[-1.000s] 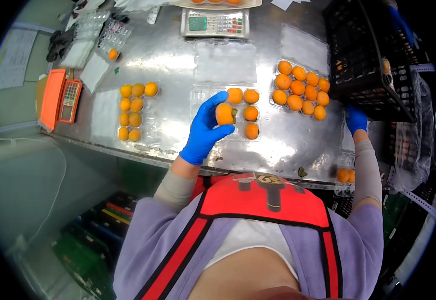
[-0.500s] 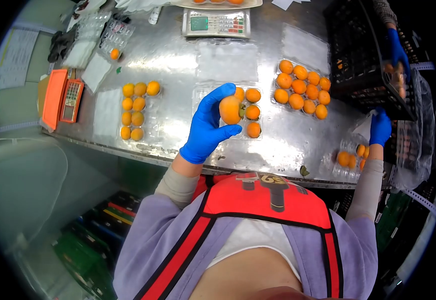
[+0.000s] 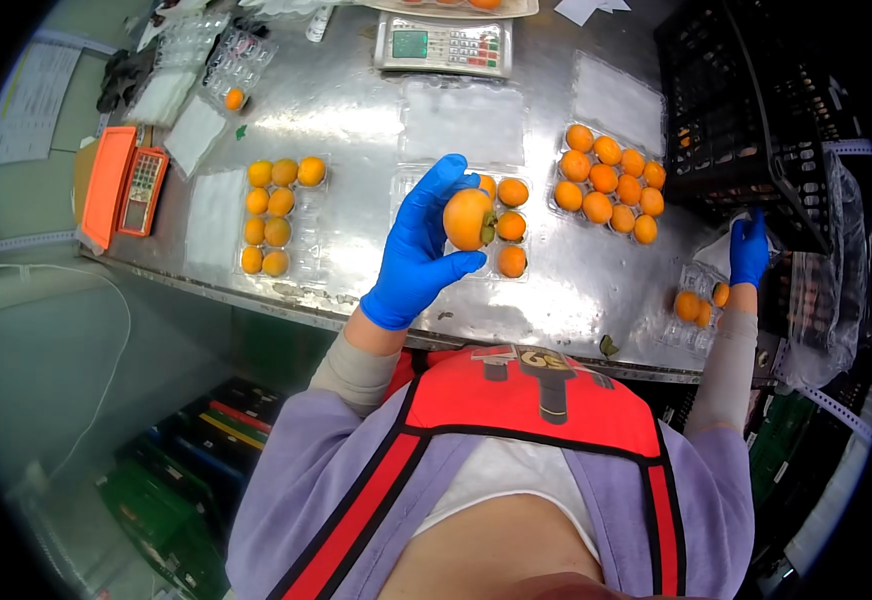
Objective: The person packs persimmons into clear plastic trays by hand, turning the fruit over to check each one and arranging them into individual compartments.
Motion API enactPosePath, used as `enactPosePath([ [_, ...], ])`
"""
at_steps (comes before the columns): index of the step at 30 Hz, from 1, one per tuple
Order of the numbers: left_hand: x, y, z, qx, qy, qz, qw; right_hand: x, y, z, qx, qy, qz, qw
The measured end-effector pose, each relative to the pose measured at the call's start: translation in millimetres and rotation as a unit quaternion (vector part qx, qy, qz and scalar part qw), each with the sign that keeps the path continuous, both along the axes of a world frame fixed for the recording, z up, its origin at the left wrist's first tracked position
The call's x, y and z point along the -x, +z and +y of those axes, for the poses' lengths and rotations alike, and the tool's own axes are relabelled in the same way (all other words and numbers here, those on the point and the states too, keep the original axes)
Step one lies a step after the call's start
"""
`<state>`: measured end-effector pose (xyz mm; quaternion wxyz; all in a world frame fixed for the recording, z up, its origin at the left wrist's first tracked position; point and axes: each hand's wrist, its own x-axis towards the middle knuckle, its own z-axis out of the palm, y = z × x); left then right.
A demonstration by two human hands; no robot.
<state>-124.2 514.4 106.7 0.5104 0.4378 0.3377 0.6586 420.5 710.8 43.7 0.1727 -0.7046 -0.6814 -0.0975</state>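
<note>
My left hand (image 3: 418, 250), in a blue glove, grips an orange persimmon (image 3: 468, 219) between thumb and fingers, its green calyx turned to the right. It is held above a clear punnet (image 3: 406, 183) in which several persimmons (image 3: 512, 226) show. Over at the right, my right hand (image 3: 748, 252), gloved the same, reaches to the near edge of a black crate (image 3: 801, 205), beside a white sheet (image 3: 719, 252). Its fingertips are hard to make out against the crate. Below it, another clear punnet (image 3: 668, 325) holds a few persimmons (image 3: 687, 304).
A full punnet of persimmons (image 3: 603, 179) lies right of centre, a partly filled one (image 3: 281, 202) on the left. Scales (image 3: 443, 45) stand at the back, and an orange device (image 3: 143, 192) sits at the left edge. Stacked clear trays (image 3: 171, 75) occupy the back left.
My right hand has moved up and slightly left, towards the crate. A co-worker's gloved hand at the crate is gone from view. My left hand still holds the persimmon in nearly the same place.
</note>
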Motion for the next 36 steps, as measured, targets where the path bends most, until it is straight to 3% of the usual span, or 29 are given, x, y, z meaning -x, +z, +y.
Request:
enactPosePath([
  [4, -1.8, -1.6, -0.3, 0.001, 0.005, 0.024, 1.000, 66.6, 38.5, -40.0, -0.014, -0.073, 0.098, 0.992],
  [9, -4.9, -1.8, 1.9, 0.022, 0.004, 0.096, 0.995, 114.9, 35.4, -66.8, -0.187, 0.102, 0.097, 0.972],
  [10, -5.5, -1.7, 1.9, 0.030, 0.012, 0.117, 0.993, 133.8, 36.7, -74.7, -0.162, 0.088, 0.124, 0.975],
  [12, -7.5, -6.4, 1.1, 0.035, 0.026, 0.145, 0.988, 180.7, 45.1, -86.6, -0.135, 0.184, 0.208, 0.951],
  [14, -9.7, -8.2, 1.1, 0.039, 0.042, 0.173, 0.983, 218.6, 31.9, -103.8, -0.027, 0.191, 0.316, 0.929],
  [15, -10.4, -7.6, 0.6, 0.011, 0.065, 0.253, 0.965, 243.9, 33.0, -112.1, 0.040, 0.231, 0.420, 0.877],
  [16, -11.1, -6.6, 0.3, -0.017, 0.087, 0.331, 0.939, 263.8, 41.8, -121.5, 0.138, 0.284, 0.428, 0.847],
  [17, -11.8, -4.6, 0.5, -0.016, 0.090, 0.331, 0.939, 281.2, 38.7, -128.1, 0.179, 0.319, 0.460, 0.809],
  [21, -15.6, 1.4, 0.6, -0.005, 0.089, 0.450, 0.888, 345.4, 54.5, -148.4, 0.410, 0.275, 0.616, 0.613],
  [24, -5.5, -0.7, -4.4, -0.007, 0.067, 0.503, 0.861, 362.1, 41.2, -149.8, 0.456, 0.268, 0.642, 0.555],
  [26, 15.8, -19.5, -11.0, -0.020, 0.099, 0.461, 0.882, 356.6, 29.1, -142.8, 0.440, 0.252, 0.644, 0.572],
  [27, 38.8, -32.1, -18.6, 0.028, 0.141, 0.429, 0.892, 353.2, 24.9, -139.6, 0.415, 0.231, 0.649, 0.594],
  [28, 55.4, -22.3, -23.6, 0.072, 0.192, 0.381, 0.902, 352.4, 31.7, -137.7, 0.407, 0.183, 0.687, 0.574],
  [31, 106.4, -40.8, -50.7, 0.135, 0.297, 0.399, 0.857, 337.4, 17.1, -126.6, 0.373, 0.212, 0.642, 0.636],
  [33, 116.4, -45.9, -65.7, 0.163, 0.251, 0.460, 0.836, 336.5, 6.2, -129.6, 0.388, 0.224, 0.621, 0.643],
  [36, 93.5, -58.8, -68.1, 0.105, 0.181, 0.540, 0.815, 343.8, -12.2, -140.2, 0.436, 0.281, 0.535, 0.667],
])
